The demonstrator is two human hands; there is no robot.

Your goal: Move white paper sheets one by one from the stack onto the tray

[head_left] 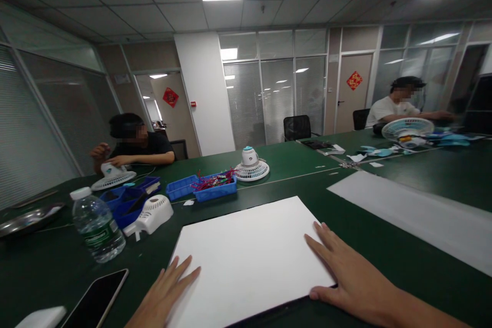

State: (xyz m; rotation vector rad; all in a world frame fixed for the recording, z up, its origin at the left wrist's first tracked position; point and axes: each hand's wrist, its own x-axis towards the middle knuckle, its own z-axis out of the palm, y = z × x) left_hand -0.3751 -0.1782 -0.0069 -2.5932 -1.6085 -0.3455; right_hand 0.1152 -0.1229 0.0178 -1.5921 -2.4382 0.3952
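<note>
A flat white rectangular board or sheet (249, 256) with a thin dark edge lies on the green table in front of me. My left hand (163, 292) rests at its left side, fingers spread and tips on the white surface. At the right side lies my right hand (342, 266), fingers outstretched over the edge and thumb near the front right corner. Neither hand grips anything. Whether the white piece is a single sheet or something thicker cannot be made out.
To the left are a water bottle (98, 228), a phone (98, 300), a white plastic housing (154, 212) and a metal tray (28, 220). Beyond stand a blue bin of wires (216, 190) and a fan part (251, 166). Two people (142, 146) (395, 105) sit across the table (369, 246).
</note>
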